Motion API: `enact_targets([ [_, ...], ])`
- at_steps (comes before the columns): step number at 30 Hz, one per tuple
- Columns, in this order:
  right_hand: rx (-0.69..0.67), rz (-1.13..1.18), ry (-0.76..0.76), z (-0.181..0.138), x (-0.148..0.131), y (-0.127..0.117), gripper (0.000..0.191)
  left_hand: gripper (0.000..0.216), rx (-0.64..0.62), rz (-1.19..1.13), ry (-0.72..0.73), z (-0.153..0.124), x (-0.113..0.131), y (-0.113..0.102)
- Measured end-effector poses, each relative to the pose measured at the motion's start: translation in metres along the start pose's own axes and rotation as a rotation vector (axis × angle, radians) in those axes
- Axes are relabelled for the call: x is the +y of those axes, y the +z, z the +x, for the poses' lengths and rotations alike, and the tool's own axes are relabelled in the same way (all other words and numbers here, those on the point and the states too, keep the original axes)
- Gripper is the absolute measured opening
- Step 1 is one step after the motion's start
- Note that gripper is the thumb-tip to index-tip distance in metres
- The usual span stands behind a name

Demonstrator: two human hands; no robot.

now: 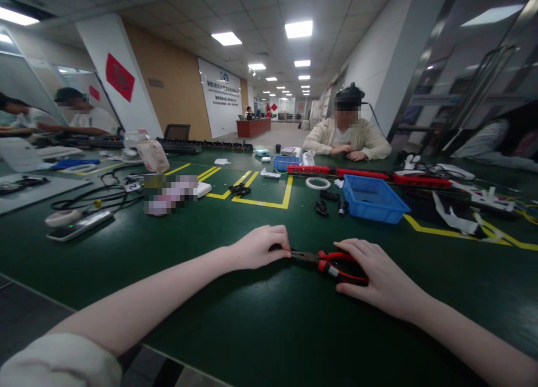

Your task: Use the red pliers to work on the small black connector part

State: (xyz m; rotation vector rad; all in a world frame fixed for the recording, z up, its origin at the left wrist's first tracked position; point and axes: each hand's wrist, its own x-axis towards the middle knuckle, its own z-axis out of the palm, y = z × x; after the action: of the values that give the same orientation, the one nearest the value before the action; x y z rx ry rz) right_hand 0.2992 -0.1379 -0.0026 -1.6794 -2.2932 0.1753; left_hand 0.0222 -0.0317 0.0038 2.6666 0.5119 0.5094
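Observation:
Red-and-black handled needle-nose pliers (325, 262) lie across the middle of the green table, jaws pointing left. My right hand (374, 272) is wrapped round their handles, which stand somewhat apart. At the jaw end, my left hand (267, 247) is closed in a pinch on a small black piece (276, 247), mostly covered by the fingers. The metal nose meets my left fingertips; whether it grips the black piece I cannot tell. Beyond my hands are small black parts (321, 207) and a short black cylinder (343, 208).
A blue bin (374, 199) stands beyond my right hand, near a white ring (318, 183) and a long red strip (361, 173). Black cables (113, 188) and a phone-like device (79, 225) lie left. A co-worker (347, 129) sits across the table (269, 331).

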Motion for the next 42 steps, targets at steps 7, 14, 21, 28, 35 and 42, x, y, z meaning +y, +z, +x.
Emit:
enact_targets([
  [7, -0.041, -0.022, 0.007, -0.001, -0.009, 0.000, 0.083, 0.008, 0.008, -0.040, 0.008, 0.000, 0.005, 0.002],
  [14, -0.098, -0.035, 0.028, 0.001, -0.017, -0.001, 0.071, 0.008, -0.010, -0.107, 0.062, 0.001, 0.014, 0.008],
  [21, -0.077, -0.018, -0.047, -0.003, -0.026, -0.002, 0.041, 0.007, 0.022, -0.108, 0.083, -0.001, 0.013, 0.014],
  [28, 0.012, -0.075, -0.043, -0.003, -0.026, 0.000, 0.043, 0.007, -0.017, -0.103, 0.093, -0.002, 0.015, 0.013],
  [35, 0.097, -0.184, -0.151, -0.003, -0.024, 0.003, 0.041, 0.008, -0.050, -0.108, 0.123, -0.003, 0.018, 0.010],
  [42, 0.088, -0.183, -0.168, -0.004, -0.022, 0.002, 0.039, 0.045, -0.134, -0.068, 0.129, -0.002, 0.019, 0.007],
])
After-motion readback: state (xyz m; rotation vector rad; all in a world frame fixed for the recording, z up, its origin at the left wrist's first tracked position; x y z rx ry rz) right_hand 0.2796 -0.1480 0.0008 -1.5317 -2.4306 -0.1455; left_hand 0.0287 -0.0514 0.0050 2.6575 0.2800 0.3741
